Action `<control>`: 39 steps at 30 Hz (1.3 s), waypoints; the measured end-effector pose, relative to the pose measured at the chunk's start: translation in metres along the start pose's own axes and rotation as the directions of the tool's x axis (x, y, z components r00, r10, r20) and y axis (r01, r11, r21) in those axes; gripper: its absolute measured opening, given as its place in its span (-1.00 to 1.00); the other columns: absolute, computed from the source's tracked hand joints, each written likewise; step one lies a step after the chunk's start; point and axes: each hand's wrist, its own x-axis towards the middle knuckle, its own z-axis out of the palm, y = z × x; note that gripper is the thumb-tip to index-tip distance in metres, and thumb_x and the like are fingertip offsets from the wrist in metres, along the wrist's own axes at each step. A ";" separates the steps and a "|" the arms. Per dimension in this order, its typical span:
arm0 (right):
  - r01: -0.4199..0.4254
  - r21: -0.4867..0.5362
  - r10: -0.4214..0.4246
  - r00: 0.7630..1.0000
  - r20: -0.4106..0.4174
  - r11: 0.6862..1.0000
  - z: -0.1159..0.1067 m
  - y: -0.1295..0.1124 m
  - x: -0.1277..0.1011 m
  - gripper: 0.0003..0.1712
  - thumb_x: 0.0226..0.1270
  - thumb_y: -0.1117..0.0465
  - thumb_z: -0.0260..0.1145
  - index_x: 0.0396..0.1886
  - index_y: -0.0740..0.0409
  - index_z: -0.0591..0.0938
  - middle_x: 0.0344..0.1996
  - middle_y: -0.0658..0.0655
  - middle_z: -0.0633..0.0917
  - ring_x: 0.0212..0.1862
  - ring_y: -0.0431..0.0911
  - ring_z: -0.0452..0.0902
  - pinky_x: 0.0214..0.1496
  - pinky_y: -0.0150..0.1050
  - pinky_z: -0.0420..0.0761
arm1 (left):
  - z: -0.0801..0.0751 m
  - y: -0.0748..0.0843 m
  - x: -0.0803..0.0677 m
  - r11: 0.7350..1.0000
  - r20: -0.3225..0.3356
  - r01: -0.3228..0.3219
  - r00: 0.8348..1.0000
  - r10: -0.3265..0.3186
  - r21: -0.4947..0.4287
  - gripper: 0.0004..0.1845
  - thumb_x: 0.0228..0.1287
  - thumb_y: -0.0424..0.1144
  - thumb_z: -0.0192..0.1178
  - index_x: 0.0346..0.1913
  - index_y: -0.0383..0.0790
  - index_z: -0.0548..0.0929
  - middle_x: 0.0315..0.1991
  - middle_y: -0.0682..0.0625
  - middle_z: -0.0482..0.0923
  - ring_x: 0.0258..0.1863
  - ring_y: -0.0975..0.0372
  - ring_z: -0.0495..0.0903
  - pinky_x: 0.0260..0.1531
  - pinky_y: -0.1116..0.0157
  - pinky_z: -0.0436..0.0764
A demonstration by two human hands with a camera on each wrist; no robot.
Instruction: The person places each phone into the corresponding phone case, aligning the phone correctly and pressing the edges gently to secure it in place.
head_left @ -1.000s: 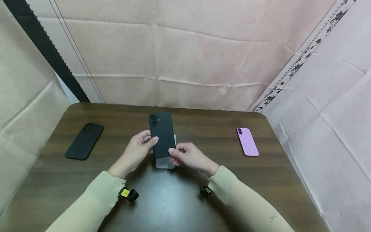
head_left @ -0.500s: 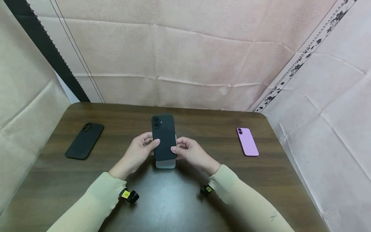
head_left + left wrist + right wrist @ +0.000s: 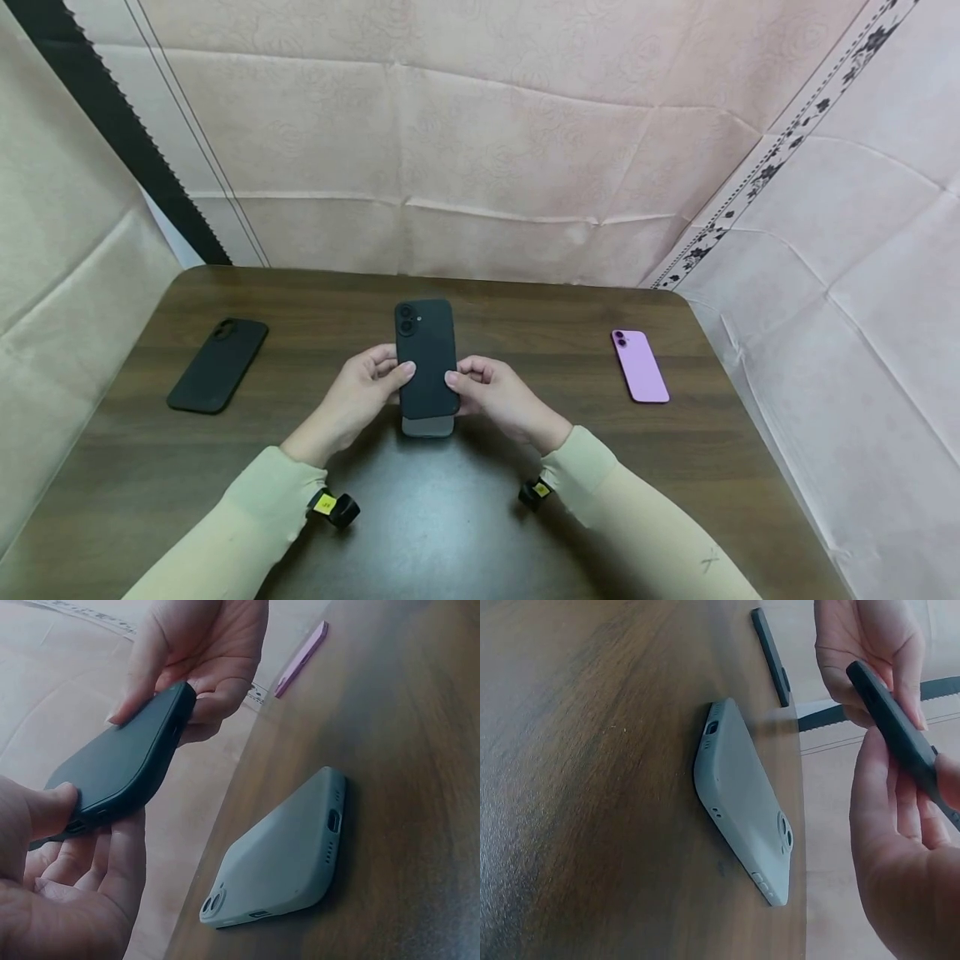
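Note:
Both hands hold a black phone (image 3: 427, 358) above the middle of the table, its camera side up. My left hand (image 3: 360, 396) grips its left edge, thumb on the back face and fingers underneath. On the opposite edge, my right hand (image 3: 501, 400) pinches it the same way. Below it, a light grey phone case (image 3: 281, 847) lies on the table, camera rings up and port opening at the near end. Most of that case is hidden behind the black phone in the head view. The right wrist view shows the black phone (image 3: 892, 724) raised clear of the case.
A second black phone or case (image 3: 218, 365) lies at the table's left. Toward the right lies a purple phone (image 3: 641, 367). The brown wooden table (image 3: 420, 533) meets hanging pale cloth (image 3: 480, 167) behind its back edge.
The black phone has shifted slightly right and toward me, covering more of the grey case. My right hand has moved from its lower corner up along the right edge.

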 end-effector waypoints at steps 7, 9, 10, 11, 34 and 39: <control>0.012 0.013 -0.012 0.999 -0.039 1.000 -0.003 -0.001 0.002 -0.68 0.41 0.13 0.25 -0.05 0.31 0.57 -0.17 0.22 0.69 -0.19 -0.01 0.67 -0.06 -0.04 0.64 | 0.001 0.000 -0.001 1.000 0.005 0.002 1.000 -0.002 0.007 -0.62 0.36 -0.14 0.22 0.16 -0.19 0.51 -0.02 -0.13 0.65 -0.12 0.08 0.68 -0.09 0.11 0.63; 0.017 0.009 -0.016 0.999 -0.045 1.000 -0.003 -0.001 0.003 -0.68 0.42 0.13 0.25 -0.03 0.31 0.57 -0.16 0.22 0.70 -0.17 0.01 0.67 -0.06 -0.04 0.64 | 0.001 0.000 -0.002 1.000 0.009 0.009 1.000 -0.010 0.013 -0.62 0.35 -0.14 0.22 0.16 -0.19 0.51 -0.02 -0.12 0.65 -0.11 0.09 0.67 -0.07 0.10 0.62; 0.018 0.003 -0.018 0.999 -0.046 1.000 -0.004 -0.001 0.003 -0.68 0.42 0.13 0.25 -0.03 0.31 0.57 -0.16 0.22 0.69 -0.17 0.01 0.68 -0.06 -0.04 0.64 | 0.001 0.000 -0.002 1.000 0.011 0.013 1.000 -0.013 0.018 -0.62 0.35 -0.15 0.22 0.16 -0.18 0.51 -0.01 -0.12 0.65 -0.11 0.09 0.67 -0.07 0.10 0.62; 0.022 -0.004 -0.022 0.999 -0.044 1.000 -0.004 -0.002 0.003 -0.68 0.42 0.14 0.24 -0.03 0.31 0.57 -0.16 0.23 0.69 -0.17 0.02 0.68 -0.07 -0.03 0.65 | 0.001 0.000 -0.002 1.000 0.014 0.016 1.000 -0.017 0.019 -0.62 0.36 -0.15 0.22 0.16 -0.18 0.51 -0.01 -0.12 0.65 -0.11 0.09 0.67 -0.07 0.11 0.62; 0.050 0.006 -0.048 0.980 -0.195 0.999 -0.007 -0.005 0.001 -0.69 0.44 0.11 0.21 -0.03 0.26 0.58 -0.18 0.22 0.71 -0.11 0.14 0.66 -0.10 -0.08 0.66 | 0.007 -0.004 -0.004 0.999 0.159 0.007 0.987 -0.014 0.050 -0.62 0.35 -0.30 0.23 0.17 -0.32 0.47 -0.03 -0.19 0.61 -0.10 0.04 0.66 -0.01 -0.02 0.56; 0.046 0.029 -0.040 0.983 -0.181 0.999 -0.008 -0.005 0.001 -0.67 0.45 0.08 0.20 -0.03 0.26 0.59 -0.18 0.22 0.71 -0.16 0.07 0.67 -0.12 -0.11 0.66 | 0.007 -0.005 -0.004 0.997 0.143 0.002 0.990 -0.013 0.078 -0.64 0.34 -0.30 0.24 0.15 -0.29 0.50 -0.07 -0.16 0.63 -0.12 0.08 0.67 -0.04 0.04 0.59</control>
